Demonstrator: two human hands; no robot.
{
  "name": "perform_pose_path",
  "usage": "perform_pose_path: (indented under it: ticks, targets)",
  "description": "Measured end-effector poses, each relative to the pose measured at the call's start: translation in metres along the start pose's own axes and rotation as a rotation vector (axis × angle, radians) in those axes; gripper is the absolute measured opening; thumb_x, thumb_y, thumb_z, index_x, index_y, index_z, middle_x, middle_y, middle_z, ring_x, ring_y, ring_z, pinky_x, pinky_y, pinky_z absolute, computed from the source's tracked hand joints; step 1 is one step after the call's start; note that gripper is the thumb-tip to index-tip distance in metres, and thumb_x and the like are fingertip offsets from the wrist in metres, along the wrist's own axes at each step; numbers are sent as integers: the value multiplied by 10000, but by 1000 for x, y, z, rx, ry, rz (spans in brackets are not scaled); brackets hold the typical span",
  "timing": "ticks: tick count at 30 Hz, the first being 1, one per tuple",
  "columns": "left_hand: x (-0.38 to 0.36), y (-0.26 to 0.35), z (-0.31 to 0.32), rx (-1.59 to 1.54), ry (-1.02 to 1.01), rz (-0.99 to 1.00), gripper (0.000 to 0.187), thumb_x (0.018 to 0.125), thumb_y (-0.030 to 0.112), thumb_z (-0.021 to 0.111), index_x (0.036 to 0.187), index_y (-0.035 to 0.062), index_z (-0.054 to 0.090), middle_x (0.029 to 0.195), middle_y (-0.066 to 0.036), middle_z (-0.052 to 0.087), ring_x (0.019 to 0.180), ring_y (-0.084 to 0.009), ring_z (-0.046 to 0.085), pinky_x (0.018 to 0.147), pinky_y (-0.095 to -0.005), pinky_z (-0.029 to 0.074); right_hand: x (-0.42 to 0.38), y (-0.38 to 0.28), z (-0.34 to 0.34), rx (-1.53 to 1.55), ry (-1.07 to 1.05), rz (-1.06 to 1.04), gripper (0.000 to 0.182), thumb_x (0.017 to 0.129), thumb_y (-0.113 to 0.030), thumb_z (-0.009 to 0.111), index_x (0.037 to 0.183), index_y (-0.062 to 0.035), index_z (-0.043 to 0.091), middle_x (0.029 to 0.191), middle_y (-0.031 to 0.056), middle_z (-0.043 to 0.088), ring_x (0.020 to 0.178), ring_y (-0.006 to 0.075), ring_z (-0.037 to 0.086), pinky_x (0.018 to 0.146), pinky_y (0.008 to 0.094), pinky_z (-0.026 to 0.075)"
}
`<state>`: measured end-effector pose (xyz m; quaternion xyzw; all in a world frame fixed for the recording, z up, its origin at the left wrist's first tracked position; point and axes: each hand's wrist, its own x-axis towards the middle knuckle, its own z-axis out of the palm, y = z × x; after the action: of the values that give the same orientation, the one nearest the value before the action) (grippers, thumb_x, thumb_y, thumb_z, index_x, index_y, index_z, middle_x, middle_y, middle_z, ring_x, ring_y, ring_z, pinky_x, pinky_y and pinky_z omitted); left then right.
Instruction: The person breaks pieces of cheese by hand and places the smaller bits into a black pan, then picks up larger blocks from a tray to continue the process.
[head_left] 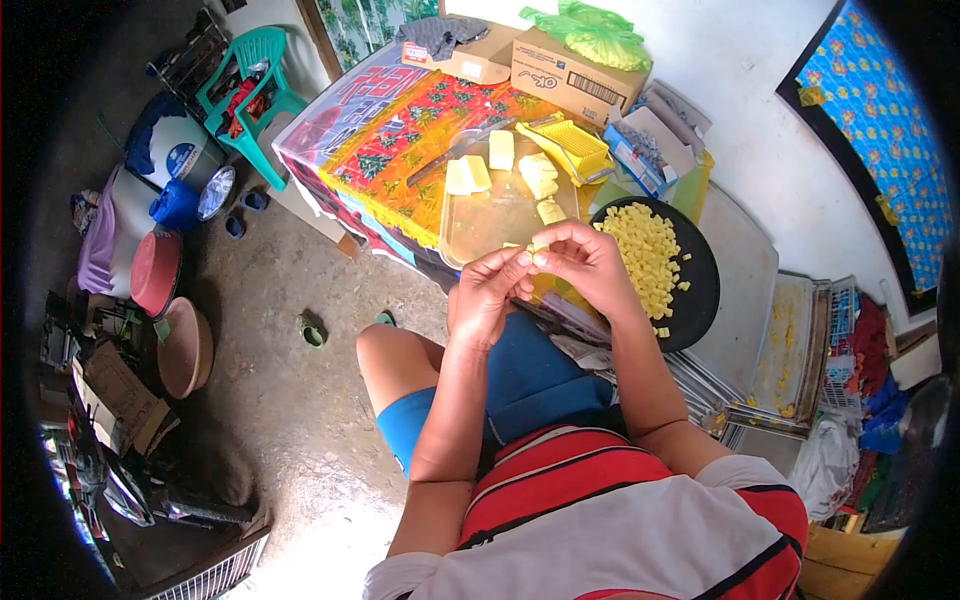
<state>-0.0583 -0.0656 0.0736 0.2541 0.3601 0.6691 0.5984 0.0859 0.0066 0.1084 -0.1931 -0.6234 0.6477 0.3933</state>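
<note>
My left hand and my right hand meet at the near edge of a shallow tray. Between their fingertips they pinch a small pale yellow piece of dough, partly hidden by the fingers. Larger yellow dough blocks lie on the tray, with another upright block behind them. A yellow ridged plastic board rests at the tray's far right corner. Just right of my right hand, a round black pan holds many small yellow dough pieces.
A patterned cloth covers the table. Cardboard boxes and a green plastic bag stand at the back. Stacked metal trays are at the right. A green chair and basins stand on the left.
</note>
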Motion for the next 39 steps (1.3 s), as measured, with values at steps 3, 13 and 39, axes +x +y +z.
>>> perform_pose_path:
  ticks: [3, 13, 39]
  targets:
    - [-1, -1, 0, 32, -5, 32, 196, 872, 166, 653, 969, -3, 666, 763, -22, 631, 616, -72, 524, 565, -196, 428, 0, 5, -3, -2, -6, -2, 132, 848, 11, 634, 976, 16, 598, 902, 64, 646, 810, 114, 628, 738, 260, 513]
    - [-2, 4, 7, 3, -14, 31, 193, 875, 170, 648, 971, 5, 670, 729, -12, 612, 611, -64, 519, 565, -187, 422, -3, 0, -10, 56, -6, 86, 152, 859, -14, 627, 1006, 22, 608, 922, 64, 654, 847, 117, 626, 764, 259, 507]
    - [-3, 2, 10, 86, 36, -5, 197, 881, 216, 647, 864, 21, 672, 703, -1, 609, 583, -63, 501, 544, -191, 401, -8, -3, -10, -285, 17, -74, 210, 818, 21, 657, 1028, 7, 660, 946, 59, 616, 871, 115, 605, 755, 233, 489]
